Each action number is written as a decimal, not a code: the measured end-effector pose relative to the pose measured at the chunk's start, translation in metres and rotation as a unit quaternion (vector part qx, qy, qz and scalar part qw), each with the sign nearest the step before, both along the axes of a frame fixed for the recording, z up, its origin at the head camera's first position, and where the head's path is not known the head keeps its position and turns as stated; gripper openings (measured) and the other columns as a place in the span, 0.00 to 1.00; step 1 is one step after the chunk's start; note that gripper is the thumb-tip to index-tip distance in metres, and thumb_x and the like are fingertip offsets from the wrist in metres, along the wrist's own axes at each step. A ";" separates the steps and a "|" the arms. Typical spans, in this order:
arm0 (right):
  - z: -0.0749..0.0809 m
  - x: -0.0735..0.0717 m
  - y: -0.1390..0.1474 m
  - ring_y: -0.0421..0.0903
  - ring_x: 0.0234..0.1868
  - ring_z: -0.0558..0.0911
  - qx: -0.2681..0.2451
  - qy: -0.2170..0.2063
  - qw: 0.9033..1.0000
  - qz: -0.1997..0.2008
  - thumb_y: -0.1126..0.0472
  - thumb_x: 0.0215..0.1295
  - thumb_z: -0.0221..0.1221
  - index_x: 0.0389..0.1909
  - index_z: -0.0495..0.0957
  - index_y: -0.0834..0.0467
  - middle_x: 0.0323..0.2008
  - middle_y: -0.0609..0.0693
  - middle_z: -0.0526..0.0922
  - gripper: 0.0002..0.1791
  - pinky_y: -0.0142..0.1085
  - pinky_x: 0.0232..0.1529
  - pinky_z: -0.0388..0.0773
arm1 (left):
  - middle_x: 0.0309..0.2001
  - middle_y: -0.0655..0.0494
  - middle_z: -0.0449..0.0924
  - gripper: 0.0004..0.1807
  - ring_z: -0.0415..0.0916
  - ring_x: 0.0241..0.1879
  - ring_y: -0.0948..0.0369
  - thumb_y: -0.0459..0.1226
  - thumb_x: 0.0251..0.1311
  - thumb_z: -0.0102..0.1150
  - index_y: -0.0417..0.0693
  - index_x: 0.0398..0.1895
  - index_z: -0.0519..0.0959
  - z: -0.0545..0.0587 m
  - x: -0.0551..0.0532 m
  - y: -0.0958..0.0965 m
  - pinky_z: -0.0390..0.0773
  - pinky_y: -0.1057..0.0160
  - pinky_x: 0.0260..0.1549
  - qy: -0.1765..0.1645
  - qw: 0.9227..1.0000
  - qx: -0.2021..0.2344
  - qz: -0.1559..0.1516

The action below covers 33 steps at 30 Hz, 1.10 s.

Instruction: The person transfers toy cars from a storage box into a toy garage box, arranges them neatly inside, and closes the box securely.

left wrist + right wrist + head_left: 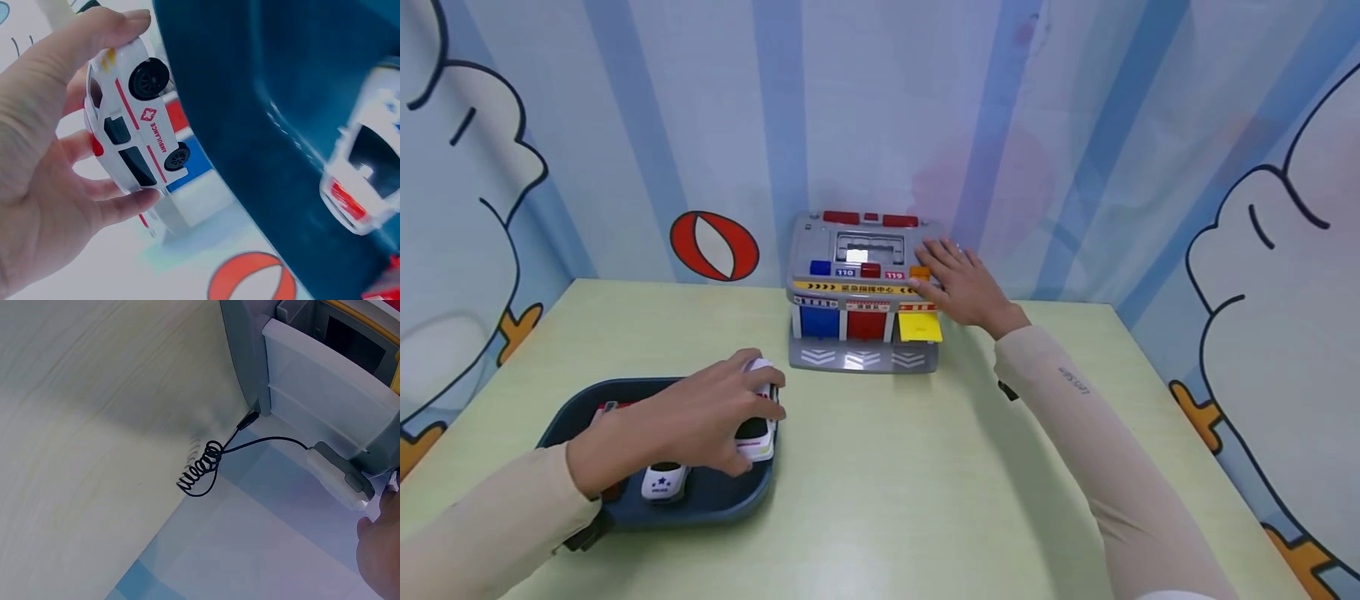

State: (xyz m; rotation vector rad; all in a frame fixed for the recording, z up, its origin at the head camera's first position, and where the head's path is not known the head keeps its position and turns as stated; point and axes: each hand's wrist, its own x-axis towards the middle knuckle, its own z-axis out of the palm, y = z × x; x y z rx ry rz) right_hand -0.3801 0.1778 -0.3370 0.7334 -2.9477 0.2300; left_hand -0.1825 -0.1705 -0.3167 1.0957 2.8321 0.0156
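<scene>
My left hand point(688, 421) grips a white toy ambulance point(140, 128) between thumb and fingers, over the right side of the dark blue tray point(700, 518). Red stripes and lettering show along the toy's side in the left wrist view. My right hand point(964, 289) rests on the top right of a grey toy emergency station point(820, 367), its fingers extended. The station has a blue door point(820, 323), a red door point(867, 324) and a yellow door point(920, 327). The yellow one sticks outward; the other two hang flat.
A white toy police car point(664, 483) lies in the tray, with red items partly hidden by my left arm. A handset point(340, 478) on a coiled black cord point(203, 465) is at the station's side. The patterned curtain point(880, 108) stands behind the table point(925, 500).
</scene>
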 end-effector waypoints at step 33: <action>0.009 -0.001 0.001 0.54 0.82 0.37 0.043 -0.020 0.999 0.009 0.34 0.76 0.36 0.81 0.41 0.49 0.82 0.50 0.39 0.40 0.54 0.80 0.39 | 0.66 0.52 0.74 0.27 0.64 0.67 0.46 0.51 0.50 0.74 0.63 0.57 0.83 -0.024 -0.033 0.127 0.73 0.48 0.65 0.020 0.988 -0.103 -0.117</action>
